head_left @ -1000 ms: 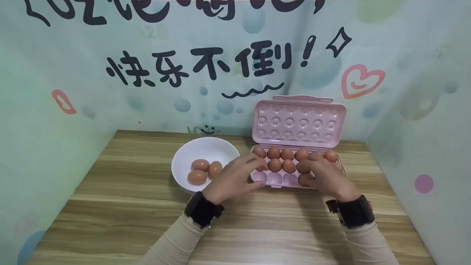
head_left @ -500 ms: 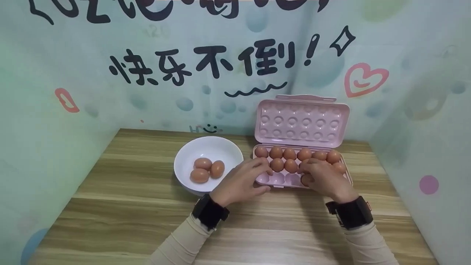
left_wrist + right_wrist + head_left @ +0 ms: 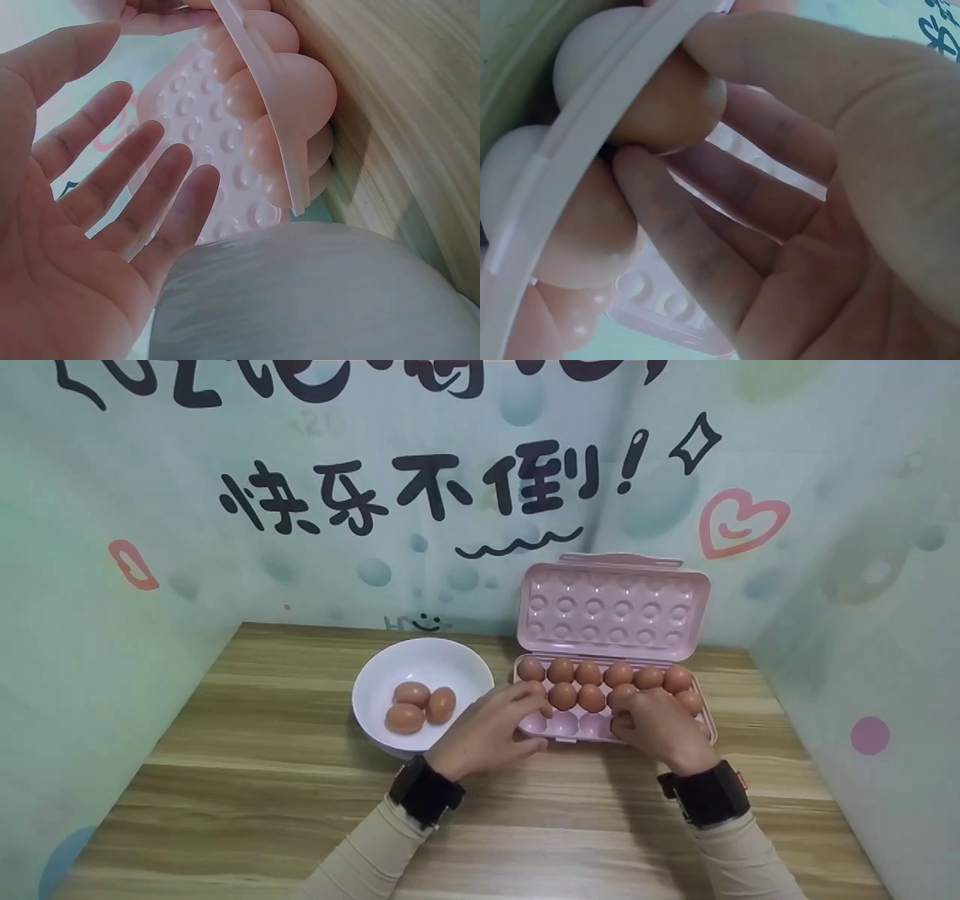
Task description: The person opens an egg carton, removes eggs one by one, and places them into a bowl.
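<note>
A pink plastic egg box (image 3: 613, 641) stands with its lid raised at the back right of the table. Brown eggs (image 3: 591, 697) fill its back two rows, while bare cups (image 3: 564, 725) show at the left of the front row. My right hand (image 3: 664, 731) reaches over the box's right part; in the right wrist view its thumb and fingers pinch an egg (image 3: 676, 105) seated in the tray. My left hand (image 3: 484, 727) hovers by the box's left end, fingers spread and relaxed in the left wrist view, with nothing in them.
Left of the box stands a white bowl (image 3: 450, 660) with 3 brown eggs (image 3: 411, 718) inside, partly behind my left hand. The wooden table (image 3: 262, 780) meets a printed cloth backdrop (image 3: 360, 600) behind and at both sides.
My right fingers have drawn in around the front-row egg, which they now mostly cover in the head view. My left hand shifted slightly right earlier and has since barely moved.
</note>
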Tool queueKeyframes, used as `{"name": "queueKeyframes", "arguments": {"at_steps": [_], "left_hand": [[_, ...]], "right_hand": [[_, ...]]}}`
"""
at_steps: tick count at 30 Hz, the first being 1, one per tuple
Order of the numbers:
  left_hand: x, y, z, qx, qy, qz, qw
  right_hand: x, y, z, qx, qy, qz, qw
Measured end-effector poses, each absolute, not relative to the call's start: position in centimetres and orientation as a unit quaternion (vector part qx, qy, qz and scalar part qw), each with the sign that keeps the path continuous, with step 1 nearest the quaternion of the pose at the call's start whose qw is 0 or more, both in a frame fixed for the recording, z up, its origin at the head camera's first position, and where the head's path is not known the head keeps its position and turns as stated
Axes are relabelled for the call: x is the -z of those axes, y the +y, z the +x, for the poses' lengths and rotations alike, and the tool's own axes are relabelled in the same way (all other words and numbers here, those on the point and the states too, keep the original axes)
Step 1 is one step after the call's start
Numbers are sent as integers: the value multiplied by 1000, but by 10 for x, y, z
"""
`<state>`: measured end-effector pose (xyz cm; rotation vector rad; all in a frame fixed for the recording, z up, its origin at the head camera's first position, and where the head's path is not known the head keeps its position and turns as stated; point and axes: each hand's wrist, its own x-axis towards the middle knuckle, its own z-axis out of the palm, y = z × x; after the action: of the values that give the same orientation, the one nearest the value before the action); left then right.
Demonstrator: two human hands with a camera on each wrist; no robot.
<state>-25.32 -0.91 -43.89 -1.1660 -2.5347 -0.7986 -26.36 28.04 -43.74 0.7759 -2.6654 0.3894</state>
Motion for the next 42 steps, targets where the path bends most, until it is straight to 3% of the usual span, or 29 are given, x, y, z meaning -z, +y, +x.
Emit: {"name": "queueKeyframes", "arguments": {"at_steps": [12, 21, 30, 42], "left_hand": [[435, -11, -254, 265, -875, -382, 138], [431, -10, -257, 300, -867, -361, 169], [429, -10, -258, 329, -850, -359, 201], [428, -8, -256, 348, -830, -378, 219]], "right_hand": [[433, 284, -264, -129, -950, 242, 150], [418, 279, -261, -188, -908, 273, 258], [412, 258, -254, -381, -877, 247, 156], [414, 236, -242, -424, -859, 249, 138]]}}
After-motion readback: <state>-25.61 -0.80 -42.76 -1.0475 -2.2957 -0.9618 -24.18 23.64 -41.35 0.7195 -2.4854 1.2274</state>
